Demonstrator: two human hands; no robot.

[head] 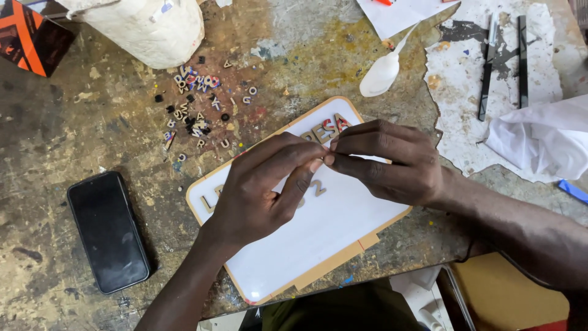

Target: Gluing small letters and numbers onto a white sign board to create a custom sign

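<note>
Stained workbench [73,122] — white sign board [343,227] lies slantwise under both hands. Left hand [257,190] and right hand [392,162] meet fingertip to fingertip above it, pinched on something too small to tell.

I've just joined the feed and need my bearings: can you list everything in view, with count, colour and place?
white board: one, white with tan rim, centre of bench, under both hands
letters on the board: several, tan, some red-faced, along its upper edge
loose letters: many, tan, black and coloured, scattered upper left
phone: one, black, screen dark, left
spoon: one, white, top centre
white tub: one, off-white, top left
black strips: two, black, upper right
cloth: one, white, crumpled, right edge
workbench: one, brown, stained
left hand: fingertips pinched against the right's
right hand: fingertips pinched over the board
</note>
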